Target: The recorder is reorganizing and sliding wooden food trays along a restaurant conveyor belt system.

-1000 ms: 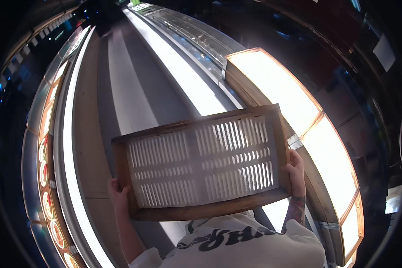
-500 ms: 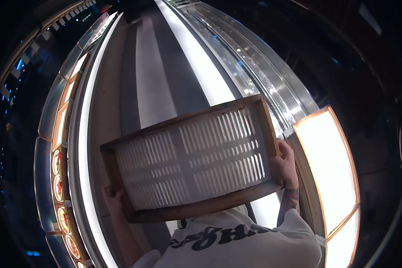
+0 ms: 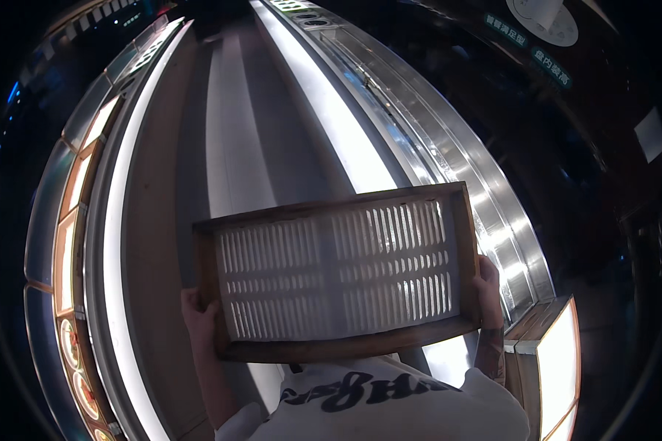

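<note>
A wooden-framed tray (image 3: 338, 272) with a white slatted base is carried flat at chest height, left hand (image 3: 197, 312) and right hand (image 3: 488, 287) clamped on its 2 short ends, above a grey aisle floor (image 3: 250, 147).

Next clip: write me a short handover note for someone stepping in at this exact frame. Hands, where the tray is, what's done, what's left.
Left hand: grips the left short end of the wooden-framed tray, fingers wrapped over the rim.
Right hand: grips the right short end the same way.
Tray: held up in front of the chest, roughly level, its white slatted insert facing up and bare. It rests on nothing.
Surroundings: a long aisle runs ahead; a steel counter runs along the right, and lit display panels along the left.
Done: tray is lifted and carried in both hands.
Left: it is not yet set down anywhere.
</note>
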A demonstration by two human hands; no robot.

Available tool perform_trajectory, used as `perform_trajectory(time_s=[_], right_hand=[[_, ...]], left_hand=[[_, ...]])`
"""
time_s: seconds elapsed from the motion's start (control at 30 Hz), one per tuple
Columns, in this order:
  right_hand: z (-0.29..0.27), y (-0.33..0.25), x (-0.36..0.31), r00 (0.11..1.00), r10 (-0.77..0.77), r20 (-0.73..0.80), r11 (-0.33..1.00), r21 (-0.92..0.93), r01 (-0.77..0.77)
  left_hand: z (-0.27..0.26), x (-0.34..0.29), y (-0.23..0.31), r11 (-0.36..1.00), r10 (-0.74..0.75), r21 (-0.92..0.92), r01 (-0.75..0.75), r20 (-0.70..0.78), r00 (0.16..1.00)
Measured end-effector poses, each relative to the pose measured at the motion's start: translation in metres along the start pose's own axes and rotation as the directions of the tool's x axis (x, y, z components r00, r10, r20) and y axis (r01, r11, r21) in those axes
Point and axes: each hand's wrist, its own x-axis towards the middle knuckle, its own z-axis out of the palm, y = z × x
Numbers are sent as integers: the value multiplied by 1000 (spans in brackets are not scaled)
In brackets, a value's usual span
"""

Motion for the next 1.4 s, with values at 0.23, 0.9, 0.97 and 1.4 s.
perform_trajectory(time_s=[0.23,0.9,0.97,1.4], right_hand=[[67,-27,103,988,82,-135,997,17,-80],[268,-61,597,999,21,-27,996,90,-18],[292,-61,630,998,4,-62,991,135,4],[406,-116,749,863,201,-464,967,236,-98]], left_hand=[[50,193,21,980,136,128,-152,125,983],[166,667,85,990,121,64,-123,45,992],[185,725,73,990,119,69,-123,69,991],[341,1076,120,995,95,-22,-100,547,831]])
